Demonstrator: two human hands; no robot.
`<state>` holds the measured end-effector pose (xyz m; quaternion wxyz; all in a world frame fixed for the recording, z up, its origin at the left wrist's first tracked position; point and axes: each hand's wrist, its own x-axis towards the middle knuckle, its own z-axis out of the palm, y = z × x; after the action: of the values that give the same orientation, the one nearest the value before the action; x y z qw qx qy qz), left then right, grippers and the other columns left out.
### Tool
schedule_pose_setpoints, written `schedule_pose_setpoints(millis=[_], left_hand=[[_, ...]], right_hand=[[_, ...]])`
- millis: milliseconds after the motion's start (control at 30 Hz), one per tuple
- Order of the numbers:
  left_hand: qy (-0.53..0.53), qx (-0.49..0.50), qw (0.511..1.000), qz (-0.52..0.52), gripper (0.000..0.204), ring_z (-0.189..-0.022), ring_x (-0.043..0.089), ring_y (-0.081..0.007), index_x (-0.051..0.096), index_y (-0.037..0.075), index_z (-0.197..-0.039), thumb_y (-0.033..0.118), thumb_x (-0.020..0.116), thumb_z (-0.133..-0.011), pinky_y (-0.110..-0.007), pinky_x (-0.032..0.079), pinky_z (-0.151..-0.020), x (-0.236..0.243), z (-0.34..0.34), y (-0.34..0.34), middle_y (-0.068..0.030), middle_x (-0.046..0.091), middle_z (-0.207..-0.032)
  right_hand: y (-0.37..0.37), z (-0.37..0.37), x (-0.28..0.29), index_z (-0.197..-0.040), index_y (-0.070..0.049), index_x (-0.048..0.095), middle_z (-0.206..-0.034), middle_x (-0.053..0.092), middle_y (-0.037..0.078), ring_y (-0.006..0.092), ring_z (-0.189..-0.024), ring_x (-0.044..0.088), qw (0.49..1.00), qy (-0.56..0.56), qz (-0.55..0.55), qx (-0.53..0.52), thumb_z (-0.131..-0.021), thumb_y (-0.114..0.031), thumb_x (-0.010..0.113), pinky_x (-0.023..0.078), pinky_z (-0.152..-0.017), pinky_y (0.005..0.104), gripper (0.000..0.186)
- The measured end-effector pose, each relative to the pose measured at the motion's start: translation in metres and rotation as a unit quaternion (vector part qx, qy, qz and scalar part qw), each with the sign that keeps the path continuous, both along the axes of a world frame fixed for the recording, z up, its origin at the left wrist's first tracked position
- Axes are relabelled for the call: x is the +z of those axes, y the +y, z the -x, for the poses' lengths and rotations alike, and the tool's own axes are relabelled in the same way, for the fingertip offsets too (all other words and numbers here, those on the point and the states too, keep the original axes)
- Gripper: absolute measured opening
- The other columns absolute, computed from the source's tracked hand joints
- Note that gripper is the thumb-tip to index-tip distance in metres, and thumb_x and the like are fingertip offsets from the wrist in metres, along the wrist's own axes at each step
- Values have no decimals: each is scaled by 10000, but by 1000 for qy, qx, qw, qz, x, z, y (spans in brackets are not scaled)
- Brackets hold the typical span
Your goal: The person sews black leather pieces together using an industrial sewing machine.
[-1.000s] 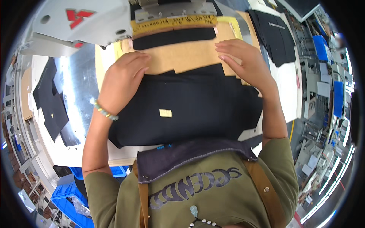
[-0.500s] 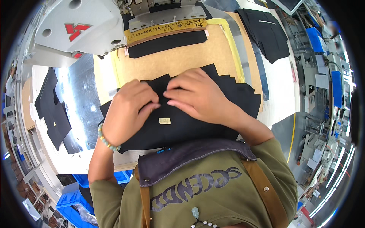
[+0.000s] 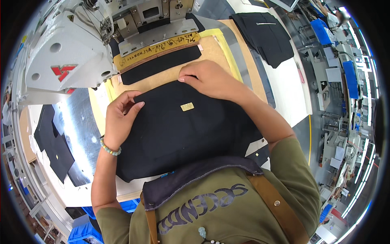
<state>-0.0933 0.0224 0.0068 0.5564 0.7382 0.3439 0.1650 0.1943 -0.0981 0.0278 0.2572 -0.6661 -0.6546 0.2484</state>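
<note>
A black fabric panel (image 3: 174,134) with a small yellow sticker (image 3: 187,106) lies spread in front of me, its near side reaching my apron (image 3: 199,173). At its far left corner, my left hand (image 3: 122,116) pinches the edge between thumb and fingers. Farther along the same edge, my right hand (image 3: 207,79) has thumb and forefinger closed on the fabric. Just beyond, a black fabric strip (image 3: 162,65) sits against a yellow, handwritten clamp plate (image 3: 158,51) on the tan work board (image 3: 148,91).
A large white sewing machine head (image 3: 57,61) stands at the far left. Black cut pieces lie on the left (image 3: 53,142) and in a stack at the far right (image 3: 264,38). Blue bins (image 3: 85,234) are below the table's left edge. A pink-handled tool (image 3: 301,76) lies right.
My hands have moved apart, the left one outward. The panel now shows a smooth far edge where stepped layers showed before. The view has shifted, showing more of the machine.
</note>
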Motion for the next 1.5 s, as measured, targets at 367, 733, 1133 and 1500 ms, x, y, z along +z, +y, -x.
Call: schedule_pose_setpoints(millis=[367, 733, 1133, 1500], left_hand=[[-52, 57, 936, -342, 345, -911, 710, -230, 645, -6, -1182, -89, 774, -872, -309, 591, -806, 0, -22, -8, -96, 656, -1074], [100, -1, 837, -537, 325, -907, 669, -259, 766, -58, -1152, -99, 655, -849, -359, 593, -861, -12, -11, 26, -90, 757, -1276], [108, 6, 835, -540, 327, -947, 684, -256, 770, -35, -1153, -87, 662, -849, -367, 596, -898, -14, -12, 28, -91, 761, -1266], [147, 0, 821, -551, 347, -994, 686, -242, 774, 16, -1169, -55, 700, -837, -359, 590, -924, -10, -11, 30, -54, 753, -1275]], right_hand=[[28, -9, 12, -933, -33, 763, -821, 740, 137, 341, -769, 695, 998, 46, -1, -44, -949, -208, 722, 513, -703, 419, 180], [86, 5, 4, -965, -46, 778, -935, 784, 152, 355, -918, 747, 996, -44, -55, -46, -920, -177, 738, 562, -813, 427, 143], [85, -3, -10, -1010, -29, 775, -872, 764, 113, 200, -668, 587, 996, -13, -79, -36, -925, -140, 750, 469, -646, 343, 143], [82, -1, -3, -1006, -25, 779, -900, 782, 135, 255, -725, 676, 997, -18, -67, -42, -916, -135, 757, 500, -675, 358, 144]])
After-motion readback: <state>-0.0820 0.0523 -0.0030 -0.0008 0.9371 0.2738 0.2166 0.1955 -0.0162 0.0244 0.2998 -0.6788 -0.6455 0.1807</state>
